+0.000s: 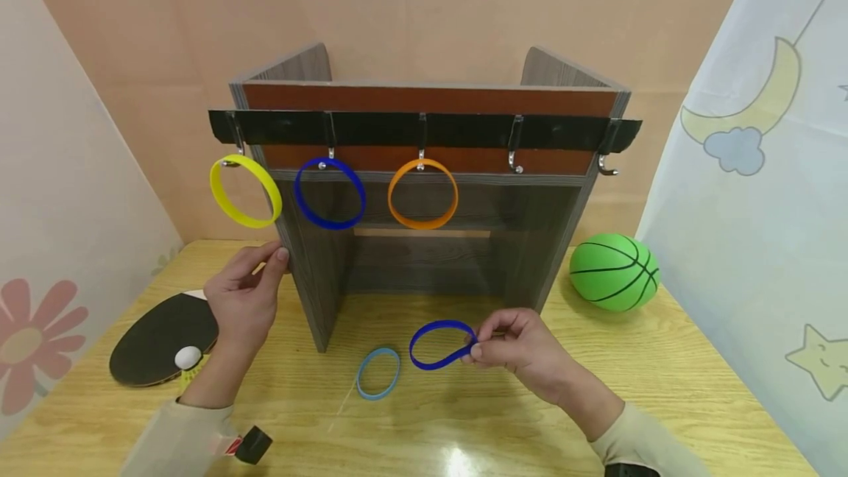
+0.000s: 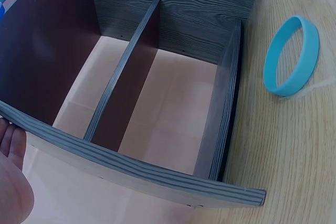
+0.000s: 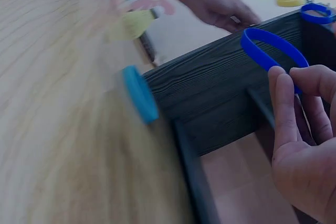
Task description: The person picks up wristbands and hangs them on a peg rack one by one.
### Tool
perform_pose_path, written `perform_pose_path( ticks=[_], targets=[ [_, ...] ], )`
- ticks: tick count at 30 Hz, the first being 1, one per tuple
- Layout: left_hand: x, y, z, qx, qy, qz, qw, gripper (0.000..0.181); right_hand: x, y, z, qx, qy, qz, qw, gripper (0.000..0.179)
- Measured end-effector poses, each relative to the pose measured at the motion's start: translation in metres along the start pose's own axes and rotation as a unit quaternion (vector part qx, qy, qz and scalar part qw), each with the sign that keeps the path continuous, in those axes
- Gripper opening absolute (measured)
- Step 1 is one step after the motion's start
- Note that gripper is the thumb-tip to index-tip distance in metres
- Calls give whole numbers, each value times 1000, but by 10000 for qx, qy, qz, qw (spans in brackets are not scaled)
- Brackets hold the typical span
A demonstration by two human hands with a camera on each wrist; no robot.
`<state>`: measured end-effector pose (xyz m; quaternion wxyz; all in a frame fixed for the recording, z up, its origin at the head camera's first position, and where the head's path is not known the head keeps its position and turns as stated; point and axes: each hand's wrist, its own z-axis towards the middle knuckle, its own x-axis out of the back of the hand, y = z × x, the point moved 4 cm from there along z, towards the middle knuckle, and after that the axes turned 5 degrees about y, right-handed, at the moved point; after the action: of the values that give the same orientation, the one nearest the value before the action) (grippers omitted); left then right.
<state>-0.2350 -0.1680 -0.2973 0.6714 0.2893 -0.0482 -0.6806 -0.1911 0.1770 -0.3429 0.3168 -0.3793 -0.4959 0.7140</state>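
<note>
My right hand (image 1: 523,352) pinches a dark blue wristband (image 1: 440,324) between thumb and fingers, above the table in front of a grey wooden shelf (image 1: 308,271). In the right wrist view the same blue band (image 3: 257,51) loops out from the fingertips. My left hand (image 1: 248,289) grips the front edge of the shelf's left side panel, below a hanging yellow wristband (image 1: 274,193). A dark blue wristband (image 1: 363,193) and an orange wristband (image 1: 456,193) hang on the hooks beside it. On the table lies a light blue wristband (image 1: 360,381), left of the held band.
A black strip (image 1: 377,129) with several hooks runs across the shelf top; the two right hooks (image 1: 513,162) hold no band. A green ball (image 1: 615,272) sits right of the shelf. A black paddle (image 1: 159,337), a white-tipped shuttlecock (image 1: 188,358) and patterned side walls (image 1: 742,241) flank the table.
</note>
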Motion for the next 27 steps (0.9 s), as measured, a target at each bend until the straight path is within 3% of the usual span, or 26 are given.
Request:
perform_pose_path(
  ticks=[5,10,18,27],
  targets=[
    [0,0,-1,53,-12,-14,10000,15,-4,-14,2,326,81,400,9986,24],
    [-1,0,-1,40,7,-35,10000,14,-9,-26,4,665,-83,856,9941,31],
    [-1,1,-1,108,43,3,9999,15,-12,-52,7,1219,-35,1541,9805,35],
    [-1,2,-1,59,75,-28,10000,14,-16,-84,11,1591,179,1942,9678,30]
  ],
)
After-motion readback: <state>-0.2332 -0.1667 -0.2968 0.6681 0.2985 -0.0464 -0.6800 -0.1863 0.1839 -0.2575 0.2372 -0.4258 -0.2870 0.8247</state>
